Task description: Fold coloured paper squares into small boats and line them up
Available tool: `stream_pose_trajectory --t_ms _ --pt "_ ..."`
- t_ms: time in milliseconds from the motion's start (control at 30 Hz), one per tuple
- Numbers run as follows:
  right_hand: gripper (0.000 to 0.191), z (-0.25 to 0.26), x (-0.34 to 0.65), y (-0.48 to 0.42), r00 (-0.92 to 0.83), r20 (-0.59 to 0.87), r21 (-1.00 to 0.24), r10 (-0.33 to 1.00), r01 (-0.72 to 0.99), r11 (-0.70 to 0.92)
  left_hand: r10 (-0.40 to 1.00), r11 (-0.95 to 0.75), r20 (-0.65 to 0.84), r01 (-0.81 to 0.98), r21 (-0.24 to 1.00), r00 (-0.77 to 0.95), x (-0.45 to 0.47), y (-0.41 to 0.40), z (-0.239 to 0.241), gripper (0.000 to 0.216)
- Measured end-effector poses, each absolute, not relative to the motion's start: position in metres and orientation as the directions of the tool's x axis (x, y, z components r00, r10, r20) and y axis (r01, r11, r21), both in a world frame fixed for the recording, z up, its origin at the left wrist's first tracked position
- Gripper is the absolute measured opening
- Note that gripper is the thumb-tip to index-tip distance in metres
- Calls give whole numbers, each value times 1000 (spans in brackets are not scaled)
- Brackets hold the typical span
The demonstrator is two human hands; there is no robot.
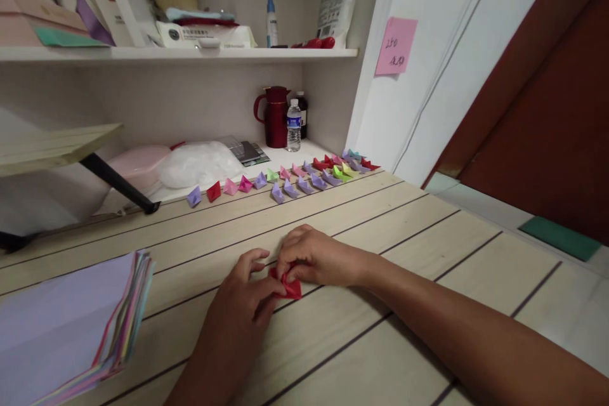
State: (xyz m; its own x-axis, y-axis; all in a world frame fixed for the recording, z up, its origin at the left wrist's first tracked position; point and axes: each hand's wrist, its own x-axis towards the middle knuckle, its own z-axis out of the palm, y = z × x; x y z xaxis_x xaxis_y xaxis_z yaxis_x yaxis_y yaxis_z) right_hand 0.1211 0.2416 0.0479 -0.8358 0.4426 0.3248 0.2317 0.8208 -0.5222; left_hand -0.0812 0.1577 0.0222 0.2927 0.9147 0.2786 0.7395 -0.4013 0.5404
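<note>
A small folded red paper piece (pixel 290 287) lies on the pale wooden table (pixel 361 235), pinched between both hands. My left hand (pixel 242 301) presses on its left side with thumb and fingers closed. My right hand (pixel 316 259) is curled over its top right, fingers closed on it. Most of the red piece is hidden under the fingers.
A stack of coloured paper sheets (pixel 71 323) lies at the front left. Rows of several folded paper boats (pixel 295 181) in purple, pink, red and green line the table's far edge. Behind stand a red jug (pixel 275 115), a water bottle (pixel 294 127) and plastic bags (pixel 200 163). A pink note (pixel 396 45) sticks to the wall.
</note>
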Motion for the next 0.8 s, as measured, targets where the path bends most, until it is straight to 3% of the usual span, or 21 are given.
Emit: stream_pose_trajectory --t_ms 267,400,800 --pt "23 53 125 243 -878 279 -539 390 193 820 922 -387 257 747 541 291 -79 159 22 24" --pt "20 55 127 245 -898 247 -562 365 174 808 931 -365 224 751 550 288 -77 157 28 25" --pt "24 54 125 241 -882 194 -598 430 241 765 941 -337 234 746 574 246 -73 156 30 27"
